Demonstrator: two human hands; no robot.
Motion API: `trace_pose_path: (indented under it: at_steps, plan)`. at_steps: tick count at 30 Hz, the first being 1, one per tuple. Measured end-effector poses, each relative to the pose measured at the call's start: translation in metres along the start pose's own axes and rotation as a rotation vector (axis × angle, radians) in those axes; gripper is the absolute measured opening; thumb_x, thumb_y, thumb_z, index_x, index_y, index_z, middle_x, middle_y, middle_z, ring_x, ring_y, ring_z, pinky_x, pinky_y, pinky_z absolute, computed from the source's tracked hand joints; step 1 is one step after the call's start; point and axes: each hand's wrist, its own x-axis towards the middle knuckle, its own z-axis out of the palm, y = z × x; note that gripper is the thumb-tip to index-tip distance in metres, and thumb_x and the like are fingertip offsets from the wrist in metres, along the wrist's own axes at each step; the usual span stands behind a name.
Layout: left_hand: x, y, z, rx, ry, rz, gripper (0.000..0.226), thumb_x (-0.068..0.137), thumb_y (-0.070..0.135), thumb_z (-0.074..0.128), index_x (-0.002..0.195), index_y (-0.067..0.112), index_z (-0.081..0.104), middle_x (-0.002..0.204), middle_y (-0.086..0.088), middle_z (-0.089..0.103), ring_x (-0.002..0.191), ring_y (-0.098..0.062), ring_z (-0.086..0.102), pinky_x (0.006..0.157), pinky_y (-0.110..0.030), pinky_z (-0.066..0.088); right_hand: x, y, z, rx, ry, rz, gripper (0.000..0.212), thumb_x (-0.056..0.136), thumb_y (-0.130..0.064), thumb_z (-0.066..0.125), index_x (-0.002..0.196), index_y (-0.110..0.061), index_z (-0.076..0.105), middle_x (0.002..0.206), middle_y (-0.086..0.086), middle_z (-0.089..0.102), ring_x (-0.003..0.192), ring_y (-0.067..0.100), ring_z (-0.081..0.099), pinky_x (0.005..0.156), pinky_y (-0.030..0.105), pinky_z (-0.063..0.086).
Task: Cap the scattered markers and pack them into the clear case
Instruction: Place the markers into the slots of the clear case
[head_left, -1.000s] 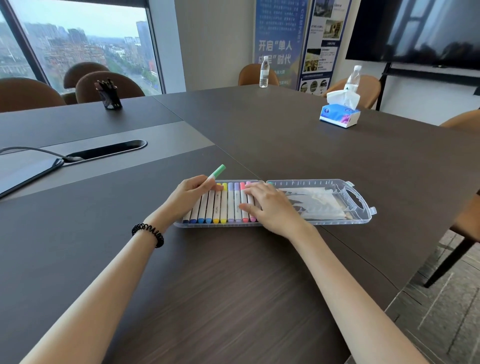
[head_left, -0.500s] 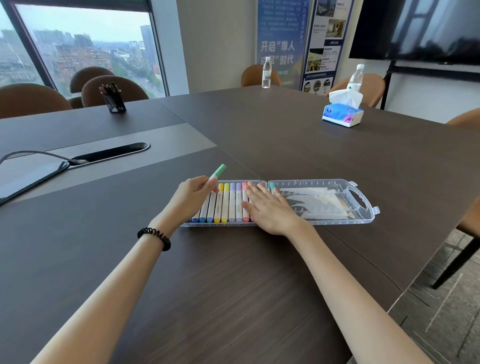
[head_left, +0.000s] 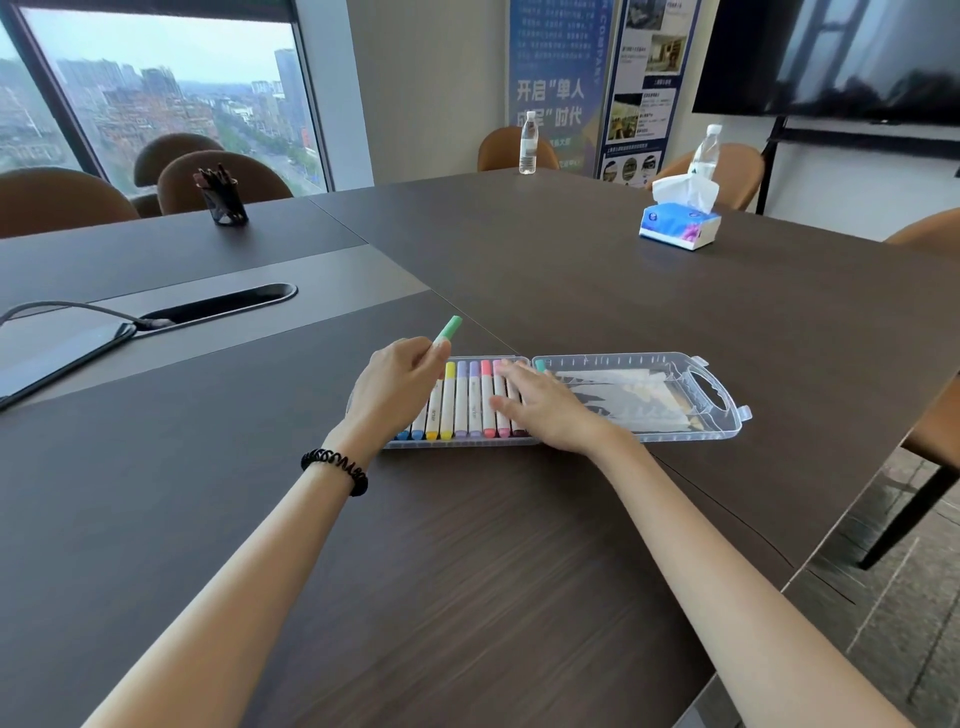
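The left hand (head_left: 397, 387) pinches a pale-barrelled marker with a mint-green cap (head_left: 449, 329) between thumb and fingers, with the cap end raised above the far-left corner of the clear plastic case (head_left: 467, 442). The right hand (head_left: 550, 410) lies flat, fingers lightly spread, pressing on the row of capped pastel markers (head_left: 461, 400) in the tray half; the case lies open on the dark wood-grain table (head_left: 467, 571), its transparent hinged lid (head_left: 623, 364) reaching toward the table's right edge. Probable faults are as follows: the free slot cannot be seen, since both hands cover parts of the row; an angled insertion can ride the marker over its neighbours and lift them; loss of the right hand's pressure can let the row roll; a rightward push can slide the light case toward the table's edge; a proud marker can prevent the lid from latching.
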Motion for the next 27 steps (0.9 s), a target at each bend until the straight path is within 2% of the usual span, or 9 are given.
trace_pose_path:
  at_steps: [2, 5, 9, 12, 17, 21, 27]
  plan:
    - [0.001, 0.007, 0.006, 0.047, -0.003, -0.008, 0.051, 0.097, 0.045, 0.039, 0.080, 0.001, 0.059, 0.059, -0.001, 0.049, 0.048, -0.013, 0.037, 0.051, -0.029, 0.031, -0.005, 0.011, -0.011, 0.207, 0.107, 0.049, 0.047, 0.101, -0.035, 0.040, 0.144, -0.017, 0.037, 0.150, 0.005, 0.040, 0.139, 0.024, 0.035, 0.114, 0.041, 0.028]
    - [0.004, 0.019, 0.020, 0.111, -0.055, -0.028, 0.049, 0.093, 0.044, 0.038, 0.075, 0.002, 0.056, 0.057, 0.002, 0.047, 0.048, -0.015, 0.036, 0.052, -0.029, 0.030, -0.019, 0.037, -0.027, 0.222, 0.233, 0.140, 0.039, 0.100, -0.030, 0.042, 0.136, -0.017, 0.047, 0.141, 0.006, 0.050, 0.127, 0.023, 0.049, 0.105, 0.039, 0.039]
    - [0.006, 0.044, 0.041, 0.186, -0.087, 0.041, 0.040, 0.090, 0.040, 0.042, 0.058, 0.017, 0.040, 0.049, 0.004, 0.038, 0.045, -0.016, 0.032, 0.048, -0.026, 0.023, -0.040, 0.066, -0.039, 0.031, 0.261, 0.196, 0.035, 0.101, -0.022, 0.041, 0.133, -0.013, 0.049, 0.142, 0.004, 0.048, 0.132, 0.022, 0.041, 0.105, 0.033, 0.032]
    - [0.006, 0.059, 0.056, 0.287, -0.071, 0.098, 0.038, 0.085, 0.035, 0.045, 0.054, 0.016, 0.034, 0.046, 0.002, 0.033, 0.046, -0.019, 0.031, 0.046, -0.025, 0.024, -0.047, 0.079, -0.041, -0.037, 0.269, 0.189, 0.034, 0.099, -0.020, 0.042, 0.132, -0.015, 0.049, 0.142, 0.002, 0.048, 0.134, 0.020, 0.038, 0.107, 0.033, 0.029]
    - [0.007, 0.076, 0.079, 0.399, -0.052, 0.106, 0.034, 0.081, 0.030, 0.047, 0.053, 0.013, 0.037, 0.047, -0.001, 0.031, 0.046, -0.019, 0.033, 0.045, -0.028, 0.021, -0.048, 0.084, -0.041, -0.019, 0.255, 0.175, 0.035, 0.100, -0.023, 0.043, 0.134, -0.018, 0.047, 0.143, 0.000, 0.046, 0.135, 0.019, 0.035, 0.107, 0.035, 0.029]
    - [0.008, 0.084, 0.097, 0.448, -0.066, 0.092, 0.032, 0.081, 0.029, 0.049, 0.056, 0.009, 0.045, 0.050, -0.001, 0.038, 0.049, -0.021, 0.040, 0.045, -0.029, 0.018, -0.049, 0.087, -0.039, -0.027, 0.268, 0.159, 0.034, 0.100, -0.023, 0.042, 0.133, -0.019, 0.047, 0.142, 0.000, 0.047, 0.134, 0.020, 0.036, 0.106, 0.035, 0.030]
    - [0.010, 0.083, 0.108, 0.496, -0.032, 0.125, 0.038, 0.085, 0.032, 0.049, 0.054, 0.011, 0.043, 0.051, 0.001, 0.042, 0.054, -0.021, 0.048, 0.046, -0.027, 0.024, -0.049, 0.089, -0.039, -0.053, 0.251, 0.146, 0.035, 0.101, -0.024, 0.041, 0.135, -0.020, 0.045, 0.144, -0.001, 0.045, 0.135, 0.020, 0.034, 0.107, 0.036, 0.029]
